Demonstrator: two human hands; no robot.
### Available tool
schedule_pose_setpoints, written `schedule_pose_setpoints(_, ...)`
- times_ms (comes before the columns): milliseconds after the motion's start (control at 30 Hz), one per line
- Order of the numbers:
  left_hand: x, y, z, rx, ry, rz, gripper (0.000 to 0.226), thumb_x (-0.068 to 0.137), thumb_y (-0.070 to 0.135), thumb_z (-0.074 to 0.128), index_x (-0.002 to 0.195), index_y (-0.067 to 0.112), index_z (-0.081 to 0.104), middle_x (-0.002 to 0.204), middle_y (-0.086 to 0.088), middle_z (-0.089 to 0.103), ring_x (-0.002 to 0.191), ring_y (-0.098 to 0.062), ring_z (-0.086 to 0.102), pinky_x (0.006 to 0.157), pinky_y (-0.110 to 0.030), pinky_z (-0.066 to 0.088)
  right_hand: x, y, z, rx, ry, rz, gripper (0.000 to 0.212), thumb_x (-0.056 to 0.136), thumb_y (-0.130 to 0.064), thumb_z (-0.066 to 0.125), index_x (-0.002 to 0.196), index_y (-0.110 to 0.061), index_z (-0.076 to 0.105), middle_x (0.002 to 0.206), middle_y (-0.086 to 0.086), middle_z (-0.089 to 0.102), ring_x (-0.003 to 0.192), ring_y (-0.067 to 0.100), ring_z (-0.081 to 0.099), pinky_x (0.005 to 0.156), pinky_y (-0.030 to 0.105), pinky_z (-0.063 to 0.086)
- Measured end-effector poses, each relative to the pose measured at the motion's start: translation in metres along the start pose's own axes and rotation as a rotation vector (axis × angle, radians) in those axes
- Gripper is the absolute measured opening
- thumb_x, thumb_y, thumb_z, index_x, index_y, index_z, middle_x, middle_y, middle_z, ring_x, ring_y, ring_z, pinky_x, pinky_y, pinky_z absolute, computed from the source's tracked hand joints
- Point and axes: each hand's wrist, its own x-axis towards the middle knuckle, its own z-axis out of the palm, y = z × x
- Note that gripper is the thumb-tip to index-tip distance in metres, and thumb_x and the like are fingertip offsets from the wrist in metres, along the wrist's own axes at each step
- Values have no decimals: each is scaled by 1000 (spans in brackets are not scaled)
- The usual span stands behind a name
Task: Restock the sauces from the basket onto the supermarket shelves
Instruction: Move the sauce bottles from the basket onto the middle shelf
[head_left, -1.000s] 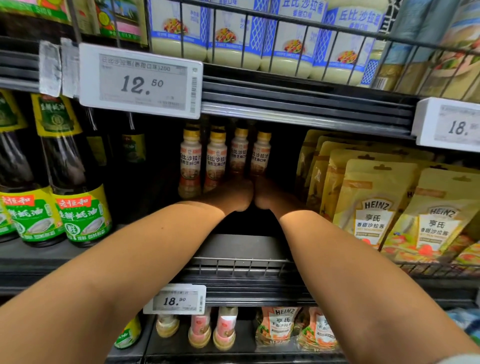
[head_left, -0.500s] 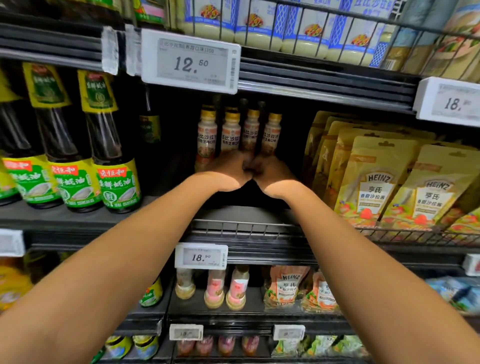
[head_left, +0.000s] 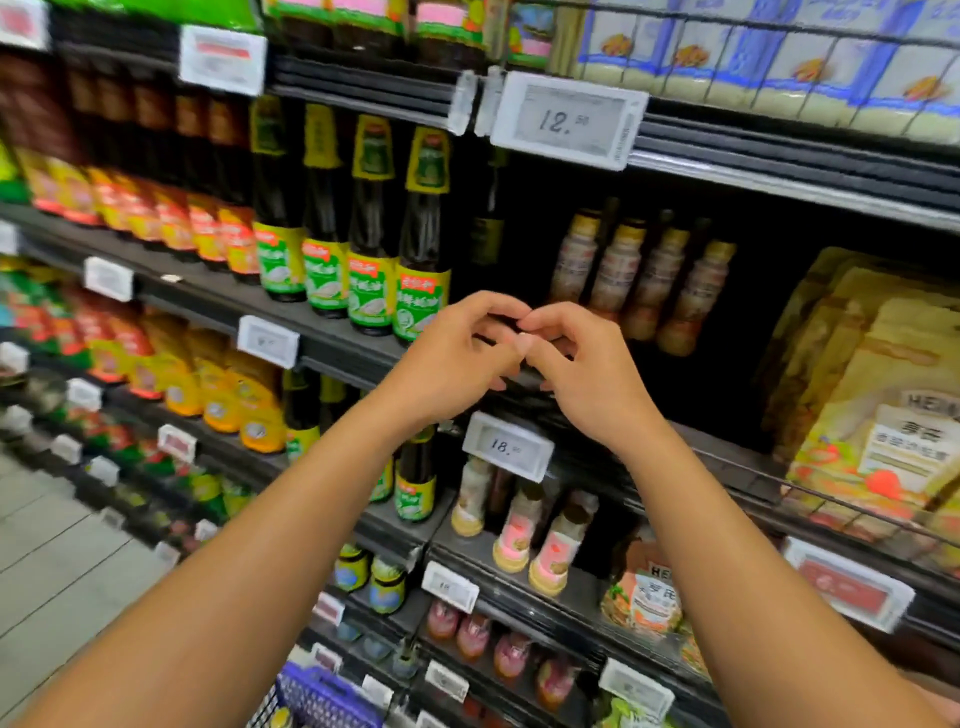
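Note:
Several small dressing bottles (head_left: 644, 275) with yellow caps stand deep on the middle shelf (head_left: 332, 348). My left hand (head_left: 452, 358) and my right hand (head_left: 582, 374) hover side by side in front of that shelf, out of its dark gap. Their fingers are loosely curled, fingertips nearly touching, and neither holds anything. A blue-purple basket (head_left: 322, 696) shows at the bottom edge, below my left forearm.
Tall dark bottles with green labels (head_left: 374, 260) stand left of the gap. Yellow Heinz pouches (head_left: 883, 415) fill a wire rack on the right. Price tags (head_left: 566, 119) hang on the shelf rails. More dressing bottles (head_left: 519, 525) sit one shelf down. Tiled floor (head_left: 52, 561) lies at left.
Both hands have pulled back out of the shelf gap toward me and their fingers have loosened. My view has swung left and down, showing the aisle floor and the basket.

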Motion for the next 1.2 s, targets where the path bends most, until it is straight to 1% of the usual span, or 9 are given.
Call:
schedule_pose_setpoints(167,-68,-7,-24,-20,168,-84,19,94,16,66,105,32,62,87,-2,69,80,-12,70,65,-27,58,-23,-17,47,160,-137,-83,9,92,-9,67,97,-15,66,87,-12,65,77,-4,59,68,13,46)
schedule_pose_setpoints(367,-156,-20,-64,15,377,-198,21,84,22,69,101,34,64,79,7,67,78,-21,67,65,-32,59,-53,-33,122,313,-377,-132,12,91,-11,69,98,-20,66,87,-7,67,74,-2,60,66,15,47)
schedule_pose_setpoints(467,-199,-31,-85,21,472,-262,25,83,14,67,99,33,63,78,6,67,75,-20,64,63,-32,55,-67,-45,164,346,-489,-184,21,90,-8,70,92,-29,65,85,-13,65,73,-5,57,68,15,44)
schedule_pose_setpoints(567,-243,-42,-106,37,568,-341,24,85,12,68,101,31,63,75,11,65,74,-14,62,66,-31,55,-83,-57,210,386,-607,-196,20,89,-2,70,95,-21,66,86,-13,65,72,-9,56,68,13,42)
schedule_pose_setpoints(667,-286,-54,-127,38,645,-439,28,90,1,63,104,25,63,80,3,67,74,-16,64,67,-30,55,-103,-67,256,431,-733,-167,17,90,-6,70,95,-21,66,85,-12,66,72,-1,58,67,16,46)
schedule_pose_setpoints(800,-339,-72,-151,28,705,-565,25,94,4,61,114,17,62,93,-15,68,81,-25,68,72,-31,57,-128,-75,315,461,-861,-151,18,91,-8,69,94,-25,66,85,-8,65,70,3,58,63,15,49)
schedule_pose_setpoints(933,-382,-102,-174,22,733,-669,25,96,8,59,116,23,62,93,-2,70,89,-22,69,74,-27,59,-152,-71,372,441,-987,-84,20,91,-15,69,96,-34,65,82,-11,66,76,10,63,70,34,56)
schedule_pose_setpoints(1000,-400,-122,-184,4,741,-709,26,96,7,59,116,24,63,89,3,70,85,-17,69,72,-22,58,-163,-64,399,427,-1033,-57,21,92,-14,68,97,-34,66,79,-17,66,75,8,63,72,38,56)
schedule_pose_setpoints(1200,-443,-190,-193,-80,757,-844,29,96,6,58,114,28,64,91,4,70,85,-13,70,73,-23,57,-195,-26,458,390,-1099,83,19,92,-8,66,101,-24,67,79,-11,66,69,-1,62,68,21,51)
